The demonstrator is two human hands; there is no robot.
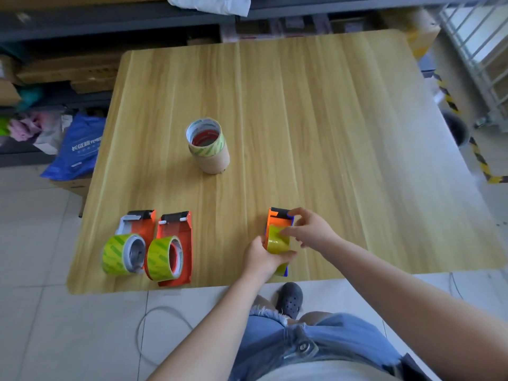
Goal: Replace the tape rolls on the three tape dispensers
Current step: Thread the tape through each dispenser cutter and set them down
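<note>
My left hand [261, 257] wraps a yellow-green roll [279, 240] seated on the orange-and-blue dispenser [277, 215], grip closed round the roll's near side. My right hand [310, 229] pinches at the roll's far right edge, thumb and forefinger narrow, other fingers loose; whether it holds a tape end I cannot tell. This dispenser sits near the near edge of the desk [330, 133], right of centre, its near end close to the rim.

Near left: two orange dispensers side by side, just apart. Left dispenser [137, 224] has a grey-cored roll [122, 254] at its near end. Middle dispenser [174, 232] has a red-cored roll [163, 258]; its near end comes right up to the desk's near edge.

Centre of desk, well apart from everything: a stack [209, 147] of rolls standing upright, green-printed one on top of brown ones.

The far half and whole right side of the desk are bare wood. There is a clear gap between the middle dispenser and my left hand.

Off the desk: blue bag [77, 147] at far left on the floor, cable [162, 312] on the tiles below the near edge.
</note>
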